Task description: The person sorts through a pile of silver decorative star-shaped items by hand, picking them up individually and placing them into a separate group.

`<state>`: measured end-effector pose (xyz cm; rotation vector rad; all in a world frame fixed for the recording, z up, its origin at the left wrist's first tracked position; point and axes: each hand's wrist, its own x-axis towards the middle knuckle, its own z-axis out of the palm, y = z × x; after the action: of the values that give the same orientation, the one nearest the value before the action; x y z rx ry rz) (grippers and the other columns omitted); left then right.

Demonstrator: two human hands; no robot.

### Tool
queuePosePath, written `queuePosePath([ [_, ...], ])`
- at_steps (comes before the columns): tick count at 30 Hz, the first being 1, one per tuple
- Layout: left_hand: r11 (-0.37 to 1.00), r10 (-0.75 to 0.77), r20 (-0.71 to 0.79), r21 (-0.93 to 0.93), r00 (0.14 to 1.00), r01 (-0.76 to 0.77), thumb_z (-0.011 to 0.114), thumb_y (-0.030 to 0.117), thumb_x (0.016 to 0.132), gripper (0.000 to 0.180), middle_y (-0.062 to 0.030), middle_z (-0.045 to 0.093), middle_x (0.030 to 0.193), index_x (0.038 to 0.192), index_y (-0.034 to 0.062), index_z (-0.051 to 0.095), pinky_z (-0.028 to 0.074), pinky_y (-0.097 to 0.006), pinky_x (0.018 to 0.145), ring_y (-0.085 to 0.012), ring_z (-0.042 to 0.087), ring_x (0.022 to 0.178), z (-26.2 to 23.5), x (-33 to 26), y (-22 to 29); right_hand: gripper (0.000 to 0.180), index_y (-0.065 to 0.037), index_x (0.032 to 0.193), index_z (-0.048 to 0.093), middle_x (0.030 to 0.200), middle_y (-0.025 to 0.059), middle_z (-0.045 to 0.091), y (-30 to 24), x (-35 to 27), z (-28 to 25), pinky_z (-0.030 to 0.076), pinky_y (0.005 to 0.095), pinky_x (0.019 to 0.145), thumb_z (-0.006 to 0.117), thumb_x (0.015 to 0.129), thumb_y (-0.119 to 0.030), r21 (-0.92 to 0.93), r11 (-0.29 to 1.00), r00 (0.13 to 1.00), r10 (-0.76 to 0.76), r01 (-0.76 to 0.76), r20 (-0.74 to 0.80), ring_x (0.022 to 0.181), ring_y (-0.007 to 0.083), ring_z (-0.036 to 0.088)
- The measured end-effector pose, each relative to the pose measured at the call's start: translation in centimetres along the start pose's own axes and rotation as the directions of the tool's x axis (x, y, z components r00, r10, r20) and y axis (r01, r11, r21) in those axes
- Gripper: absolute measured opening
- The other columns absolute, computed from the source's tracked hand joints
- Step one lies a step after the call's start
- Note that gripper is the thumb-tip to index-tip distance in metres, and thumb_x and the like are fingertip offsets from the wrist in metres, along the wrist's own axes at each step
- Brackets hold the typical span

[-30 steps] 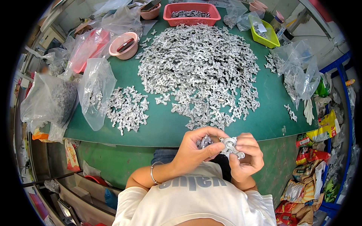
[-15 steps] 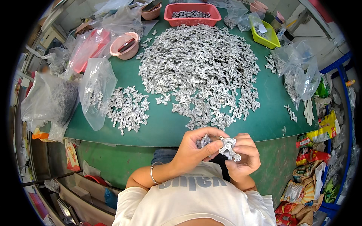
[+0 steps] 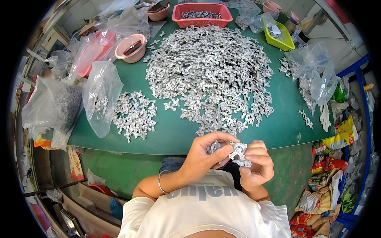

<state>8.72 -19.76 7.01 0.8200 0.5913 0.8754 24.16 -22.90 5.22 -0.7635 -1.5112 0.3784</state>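
Note:
Close to my body, just in front of the table's near edge, both hands are raised together. My left hand [image 3: 210,150] is closed around silvery cast metal parts, one of which shows inside its curled fingers. Between the two hands is another metal part [image 3: 239,152] with rounded lobes, pinched by my left thumb and by the fingers of my right hand [image 3: 257,164]. How many parts the left palm holds is hidden. Beyond my hands a big heap of the same metal parts [image 3: 206,67] covers the middle of the green table [image 3: 174,133].
A smaller pile [image 3: 135,115] lies to the left, beside clear plastic bags [image 3: 102,95]. At the back stand a red basket [image 3: 202,8] of parts and a yellow-green basket [image 3: 279,37]. A pink bowl [image 3: 131,48] holds a dark red object. A white glove [image 3: 325,119] lies at the right edge.
The metal part between my hands has turned and shifted slightly up and left. My left fingers have moved a little. The piles look the same.

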Motion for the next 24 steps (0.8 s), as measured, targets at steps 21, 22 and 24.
queuePosePath([
  [21,0.999,0.01,0.0,-0.049,1.0,-0.01,0.051,0.012,0.09,0.022,-0.0027,0.054,0.076,0.107,-0.002,0.056,0.032,-0.018,0.043,-0.0044,0.044,0.056,-0.2,0.2,-0.4,0.017,0.004,0.086,0.054,0.075,0.0143,0.06,0.4,-1.1,0.8,0.045,0.0297,0.063,0.066,0.074,0.002,0.337,0.905,0.941,0.314,-0.258,-0.123,0.07,0.0206,0.055],
  [22,0.999,0.009,0.0,-0.049,1.0,-0.009,0.051,0.012,0.09,0.022,-0.0027,0.054,0.076,0.107,-0.002,0.056,0.032,-0.018,0.043,-0.0044,0.044,0.056,-0.2,0.2,-0.4,0.017,0.004,0.086,0.054,0.075,0.0143,0.06,0.3,-1.2,0.8,0.045,0.0297,0.063,0.066,0.074,0.002,0.337,0.905,0.941,0.315,-0.258,-0.123,0.07,0.0206,0.055],
  [24,0.999,0.021,-0.007,-0.038,1.0,-0.022,0.051,0.011,0.09,0.022,-0.0025,0.053,0.075,0.107,-0.0019,0.056,0.032,-0.018,0.043,-0.0043,0.044,0.056,-0.2,0.2,-0.5,0.017,0.004,0.086,0.055,0.075,0.0151,0.06,0.1,-1.3,0.8,0.045,0.0287,0.062,0.066,0.074,0.002,0.358,0.874,0.91,0.394,-0.329,-0.127,0.07,0.0201,0.055],
])
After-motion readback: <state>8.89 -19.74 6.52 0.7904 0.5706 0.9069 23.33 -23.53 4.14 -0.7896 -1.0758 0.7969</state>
